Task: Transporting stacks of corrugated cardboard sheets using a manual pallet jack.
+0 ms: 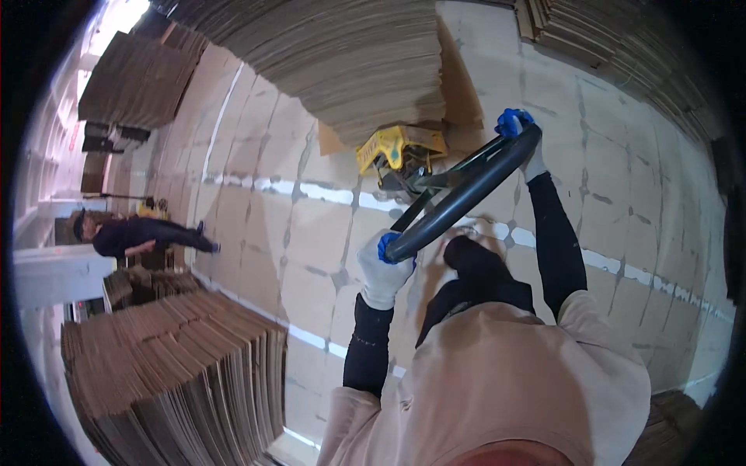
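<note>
1. Both hands are closed round the dark loop handle (466, 190) of a yellow pallet jack (400, 151): the left hand (385, 268) wraps the near, lower end, the right hand (519, 133) the far, upper end; both wear white gloves with blue palms
2. The jack stands on the tiled floor (311, 233) just ahead of the person, its yellow head tucked against a tall stack (350, 62) of flat cardboard sheets
3. The handle is a rigid bar and looks easy to hold; the coated gloves should keep it from slipping
4. The load is likely heavy and slow to start or stop, judging by the height of the stack; loose sheets could slide if jerked
5. The best hold is as now, hands well apart on the loop, giving leverage for steering
6. More cardboard (171, 373) stands at lower left; another person (132, 233) is well apart at left
</note>
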A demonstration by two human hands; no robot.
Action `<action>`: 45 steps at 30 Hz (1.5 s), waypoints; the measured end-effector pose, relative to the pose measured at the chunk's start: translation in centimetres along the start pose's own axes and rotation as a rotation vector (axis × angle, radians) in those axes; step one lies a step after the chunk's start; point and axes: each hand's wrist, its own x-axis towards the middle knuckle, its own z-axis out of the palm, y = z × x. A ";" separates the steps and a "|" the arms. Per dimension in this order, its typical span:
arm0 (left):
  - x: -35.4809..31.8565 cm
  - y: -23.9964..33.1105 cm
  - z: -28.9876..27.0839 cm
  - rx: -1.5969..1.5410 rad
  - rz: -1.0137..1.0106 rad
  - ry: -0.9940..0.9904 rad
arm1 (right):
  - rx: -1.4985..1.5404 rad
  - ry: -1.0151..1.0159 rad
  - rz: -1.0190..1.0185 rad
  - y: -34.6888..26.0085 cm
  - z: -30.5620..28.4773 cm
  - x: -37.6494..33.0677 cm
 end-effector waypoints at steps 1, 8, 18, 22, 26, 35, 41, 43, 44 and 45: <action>-0.7 0.8 0.6 0.022 -0.001 0.014 | -0.163 -0.020 -0.046 -0.3 -0.3 -0.3; -5.3 4.0 6.5 0.046 0.003 0.095 | 0.187 -0.095 0.073 -2.6 -4.4 1.2; -9.1 9.1 16.5 0.085 -0.132 0.401 | 0.030 -0.280 0.208 -9.8 -8.9 0.8; -10.2 14.1 22.9 0.191 -0.339 0.415 | 0.372 -0.272 0.599 -9.6 -11.7 4.0; -13.6 13.7 26.4 0.297 -0.351 0.363 | 0.279 -0.420 0.404 -7.7 -17.3 5.3; -14.8 18.6 33.9 0.196 -0.114 0.476 | -0.167 -0.438 0.062 -12.4 -22.8 4.5; -16.6 22.2 38.1 0.135 -0.097 0.404 | -0.162 -0.260 0.094 -13.8 -28.5 5.5; -16.9 22.4 39.5 0.160 -0.044 0.422 | -0.167 -0.268 0.137 -12.8 -31.1 6.8; -17.1 22.6 39.9 0.153 -0.088 0.435 | -0.197 -0.284 0.158 -12.6 -31.7 7.2; -16.9 22.9 40.3 0.140 -0.118 0.444 | -0.175 -0.310 0.162 -12.2 -32.4 8.3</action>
